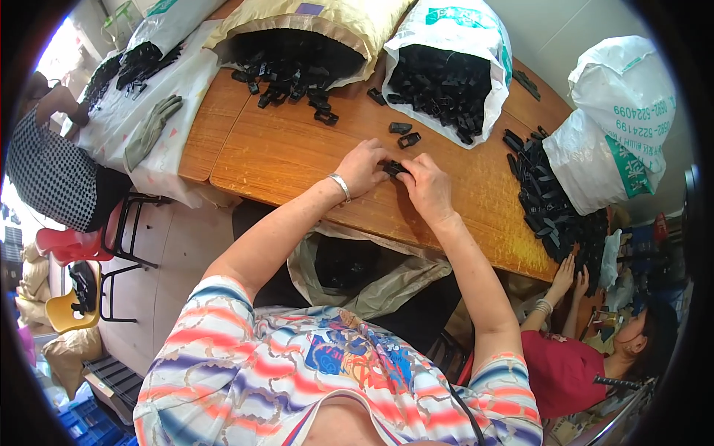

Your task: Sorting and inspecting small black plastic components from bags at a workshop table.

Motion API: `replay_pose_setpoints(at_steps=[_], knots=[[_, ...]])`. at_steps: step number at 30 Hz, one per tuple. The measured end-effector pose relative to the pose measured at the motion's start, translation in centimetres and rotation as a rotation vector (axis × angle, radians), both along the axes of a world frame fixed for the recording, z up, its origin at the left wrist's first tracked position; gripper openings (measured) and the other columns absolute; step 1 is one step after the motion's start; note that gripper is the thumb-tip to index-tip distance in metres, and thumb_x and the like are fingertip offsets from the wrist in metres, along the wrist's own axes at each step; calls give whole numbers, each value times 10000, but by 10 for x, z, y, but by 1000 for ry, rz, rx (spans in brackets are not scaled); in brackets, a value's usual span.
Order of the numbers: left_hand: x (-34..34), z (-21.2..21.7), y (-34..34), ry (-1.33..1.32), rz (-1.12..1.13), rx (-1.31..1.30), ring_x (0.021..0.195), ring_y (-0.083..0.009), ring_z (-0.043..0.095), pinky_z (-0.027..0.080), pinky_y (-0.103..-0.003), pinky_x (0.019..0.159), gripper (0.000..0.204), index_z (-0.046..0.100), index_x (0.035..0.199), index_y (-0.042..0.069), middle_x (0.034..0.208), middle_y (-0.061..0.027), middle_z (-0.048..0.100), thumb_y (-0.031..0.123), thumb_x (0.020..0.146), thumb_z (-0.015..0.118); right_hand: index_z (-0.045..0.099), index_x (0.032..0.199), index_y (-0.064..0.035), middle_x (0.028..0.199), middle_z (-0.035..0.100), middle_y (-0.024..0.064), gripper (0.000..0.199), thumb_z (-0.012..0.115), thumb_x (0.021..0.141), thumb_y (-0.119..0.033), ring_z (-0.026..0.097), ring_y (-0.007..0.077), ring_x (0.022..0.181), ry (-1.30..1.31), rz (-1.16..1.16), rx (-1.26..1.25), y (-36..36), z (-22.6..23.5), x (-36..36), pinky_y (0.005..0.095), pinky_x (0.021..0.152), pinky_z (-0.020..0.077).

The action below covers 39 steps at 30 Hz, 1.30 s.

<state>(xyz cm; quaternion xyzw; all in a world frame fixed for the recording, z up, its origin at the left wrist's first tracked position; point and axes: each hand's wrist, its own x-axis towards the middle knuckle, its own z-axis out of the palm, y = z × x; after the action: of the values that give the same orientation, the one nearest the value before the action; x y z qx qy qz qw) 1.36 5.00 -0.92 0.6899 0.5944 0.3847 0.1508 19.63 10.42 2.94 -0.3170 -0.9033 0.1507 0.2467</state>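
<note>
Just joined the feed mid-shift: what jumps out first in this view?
Both hands meet at the middle of the wooden table: the left hand and right hand pinch one small black plastic clip between them. Beyond them, open sacks spill heaps of the same black clips, with another pile at the right edge, where a second person's hands rest.

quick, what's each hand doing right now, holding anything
Left hand: closed on the small black plastic part, on the wooden table.
Right hand: closed on the same part from the other side.
</note>
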Motion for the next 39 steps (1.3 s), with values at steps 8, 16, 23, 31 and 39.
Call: replay_pose_setpoints(at_steps=[8, 16, 23, 31, 39], knots=[[-5, 6, -2, -16, -16, -24, 1026, -336, 536, 465, -407, 913, 283, 681, 997, 64, 1019, -128, 572, 89, 724, 752, 654, 1016, -52, 936, 574, 99, 264, 723, 763, -76, 611, 310, 852, -35, 32, 164, -8, -3, -5, 412, 681, 515], [-3, 7, 3, -11, -11, -2, 966, -332, 572, 494, -398, 841, 280, 663, 1012, 43, 978, -134, 579, 69, 739, 722, 618, 1050, -30, 973, 569, 121, 247, 641, 824, -129, 581, 323, 914, -66, 69, 364, -3, -23, -4, 417, 737, 505], [-15, 10, 35, -179, -128, -156, 893, -337, 638, 514, -398, 833, 237, 655, 1051, -5, 991, -174, 654, 69, 829, 625, 653, 1006, -56, 863, 589, 144, 282, 745, 757, -150, 613, 352, 774, -28, 123, 61, -89, -9, 30, 435, 674, 517], [26, 15, 54, 99, 276, -14, 1023, -325, 556, 485, -409, 862, 262, 668, 996, 59, 1027, -117, 602, 206, 792, 739, 680, 933, -53, 741, 607, 120, 183, 736, 785, -145, 651, 304, 719, -32, 186, -152, -114, -11, 46, 392, 644, 523], [-1, 4, 11, 67, 44, 4, 985, -351, 540, 477, -420, 861, 242, 649, 962, 56, 979, -139, 581, 114, 748, 743, 670, 964, -8, 968, 624, 199, 139, 645, 845, -75, 621, 377, 919, 53, -340, 234, 98, -11, 52, 453, 788, 508]])
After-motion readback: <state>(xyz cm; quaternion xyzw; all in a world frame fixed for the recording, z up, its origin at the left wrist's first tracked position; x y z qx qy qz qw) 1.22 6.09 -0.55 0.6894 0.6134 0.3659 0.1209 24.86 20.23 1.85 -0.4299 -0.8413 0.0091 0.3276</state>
